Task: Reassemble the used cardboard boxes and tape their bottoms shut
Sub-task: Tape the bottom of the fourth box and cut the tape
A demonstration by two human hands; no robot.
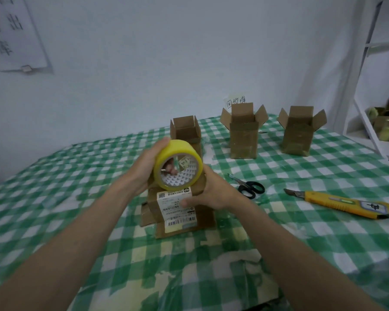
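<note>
Head view: left grip (144,169) clasps tape roll (177,164) (yellow) above right-held box (184,209).

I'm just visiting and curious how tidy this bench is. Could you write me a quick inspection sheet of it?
Surface: table under green checked cloth.
Job's things: labelled box near centre; three open boxes standing behind; yellow tape roll.
Clutter: scissors, utility knife.
Hands: left hand grips the tape roll; right hand holds the labelled box.
Cables: nothing seen.
Surroundings: wall sign, white shelf.
</note>
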